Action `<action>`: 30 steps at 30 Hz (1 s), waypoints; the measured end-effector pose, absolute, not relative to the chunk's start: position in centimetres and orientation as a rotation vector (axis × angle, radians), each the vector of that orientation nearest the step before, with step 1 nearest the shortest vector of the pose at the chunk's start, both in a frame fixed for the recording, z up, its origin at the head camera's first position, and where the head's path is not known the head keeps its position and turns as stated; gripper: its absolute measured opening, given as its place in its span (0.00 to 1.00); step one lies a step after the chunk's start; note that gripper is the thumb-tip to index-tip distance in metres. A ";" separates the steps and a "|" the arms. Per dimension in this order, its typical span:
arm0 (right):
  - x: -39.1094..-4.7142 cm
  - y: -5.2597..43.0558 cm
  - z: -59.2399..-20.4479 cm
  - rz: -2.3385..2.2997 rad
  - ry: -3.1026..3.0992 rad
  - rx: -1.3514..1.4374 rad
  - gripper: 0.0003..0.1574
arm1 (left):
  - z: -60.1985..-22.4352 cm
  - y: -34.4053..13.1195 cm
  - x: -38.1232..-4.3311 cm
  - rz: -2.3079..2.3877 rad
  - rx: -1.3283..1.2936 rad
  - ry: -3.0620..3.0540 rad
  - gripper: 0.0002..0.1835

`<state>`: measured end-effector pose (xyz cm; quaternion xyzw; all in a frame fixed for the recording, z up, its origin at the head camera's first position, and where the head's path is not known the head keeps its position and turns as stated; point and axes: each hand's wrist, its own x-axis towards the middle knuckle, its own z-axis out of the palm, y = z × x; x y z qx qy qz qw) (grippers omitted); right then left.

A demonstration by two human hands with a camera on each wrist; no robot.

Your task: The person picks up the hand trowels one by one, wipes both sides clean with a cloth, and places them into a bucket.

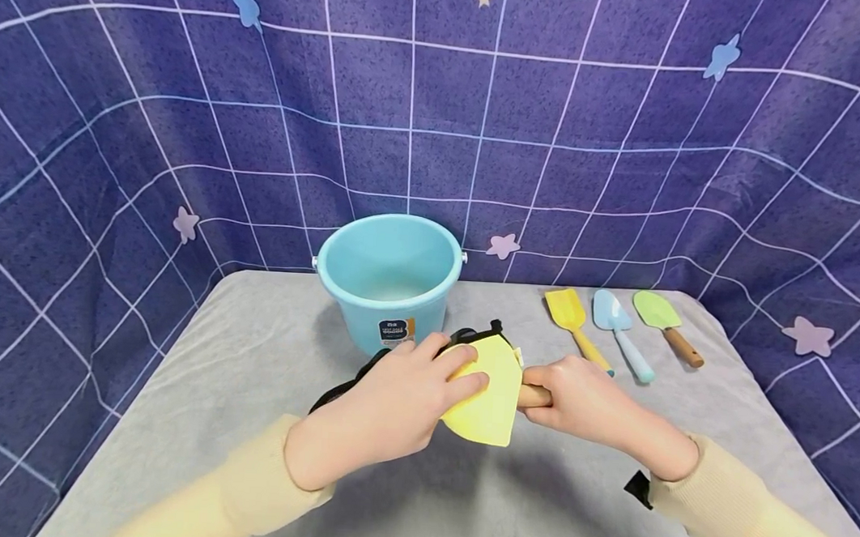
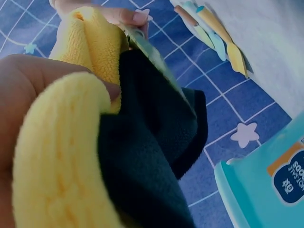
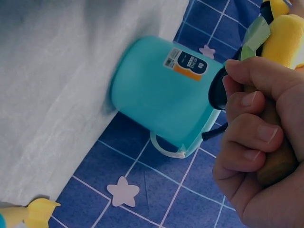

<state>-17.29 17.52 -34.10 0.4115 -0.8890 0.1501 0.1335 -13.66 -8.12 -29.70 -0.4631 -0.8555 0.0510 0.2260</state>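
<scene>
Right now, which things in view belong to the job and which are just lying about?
In the job:
yellow-and-black cloth, in the left hand
wooden-handled shovel, in the right hand

Lying about, apparently:
yellow shovel
blue shovel
green shovel
bucket (upright, role unclear)

hands (left) [image 2: 28, 90]: grip yellow plush fabric [image 2: 61, 152] | bucket [image 2: 256, 175]: lower right | shovels [image 2: 236, 58]: upper right

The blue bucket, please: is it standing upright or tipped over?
Upright: in the head view, the blue bucket stands on the grey surface, its open rim facing up.
</scene>
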 end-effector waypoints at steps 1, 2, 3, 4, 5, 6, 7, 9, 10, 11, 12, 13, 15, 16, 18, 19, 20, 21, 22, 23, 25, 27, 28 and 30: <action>-17.3 17.5 -34.1 0.432 -2.576 1.196 0.21 | -29.8 -8.1 -13.7 0.152 -1.279 -2.365 0.29; -17.3 17.5 -34.1 0.430 -2.573 1.199 0.21 | -30.0 -8.0 -13.6 0.165 -1.282 -2.370 0.29; -17.3 17.5 -34.1 0.427 -2.570 1.200 0.20 | -30.1 -7.9 -13.6 0.177 -1.283 -2.374 0.29; -17.3 17.4 -34.0 0.422 -2.567 1.201 0.21 | -30.2 -7.9 -13.6 0.191 -1.282 -2.379 0.29; -17.3 17.4 -34.0 0.417 -2.565 1.201 0.21 | -30.3 -7.8 -13.6 0.205 -1.281 -2.384 0.29; -17.2 17.4 -34.0 0.413 -2.564 1.199 0.21 | -30.4 -7.8 -13.6 0.215 -1.280 -2.391 0.29; -17.2 17.4 -33.9 0.410 -2.564 1.196 0.21 | -30.4 -7.7 -13.6 0.225 -1.277 -2.398 0.29; -17.1 17.4 -33.8 0.404 -2.566 1.190 0.21 | -30.5 -7.7 -13.6 0.241 -1.272 -2.418 0.29; -17.1 17.3 -33.8 0.402 -2.568 1.188 0.20 | -30.6 -7.7 -13.5 0.247 -1.271 -2.430 0.29; -17.1 17.3 -33.8 0.398 -2.572 1.186 0.19 | -30.6 -7.6 -13.5 0.253 -1.269 -2.444 0.29; -17.0 17.3 -33.8 0.393 -2.576 1.183 0.19 | -30.6 -7.6 -13.5 0.257 -1.268 -2.458 0.28; -17.0 17.2 -33.8 0.388 -2.582 1.179 0.18 | -30.6 -7.6 -13.4 0.262 -1.267 -2.472 0.28; -16.9 17.2 -33.7 0.378 -2.591 1.174 0.16 | -30.6 -7.6 -13.3 0.273 -1.266 -2.496 0.28; -16.9 17.2 -33.8 0.376 -2.593 1.173 0.16 | -30.6 -7.6 -13.3 0.276 -1.265 -2.507 0.28; -17.0 17.2 -33.9 0.376 -2.593 1.170 0.15 | -30.6 -7.7 -13.3 0.283 -1.262 -2.525 0.27; -17.0 17.2 -33.9 0.379 -2.590 1.170 0.15 | -30.5 -7.7 -13.3 0.286 -1.261 -2.533 0.27; -17.0 17.2 -34.0 0.383 -2.587 1.170 0.15 | -30.5 -7.8 -13.3 0.292 -1.259 -2.542 0.27; -17.0 17.2 -34.0 0.385 -2.584 1.169 0.15 | -30.4 -7.9 -13.3 0.295 -1.257 -2.551 0.26; -17.0 17.3 -34.0 0.389 -2.581 1.169 0.15 | -30.4 -7.9 -13.3 0.297 -1.256 -2.560 0.26; -17.0 17.3 -34.0 0.391 -2.579 1.167 0.15 | -30.4 -8.0 -13.3 0.303 -1.254 -2.570 0.26; -17.0 17.3 -34.0 0.390 -2.579 1.159 0.14 | -30.3 -8.2 -13.4 0.314 -1.253 -2.580 0.25; -16.9 17.4 -34.0 0.383 -2.582 1.146 0.14 | -30.3 -8.4 -13.5 0.317 -1.258 -2.576 0.25; -16.9 17.4 -34.0 0.378 -2.585 1.139 0.13 | -30.3 -8.5 -13.5 0.318 -1.261 -2.570 0.26; -16.9 17.5 -33.9 0.373 -2.590 1.131 0.13 | -30.3 -8.7 -13.6 0.317 -1.266 -2.551 0.26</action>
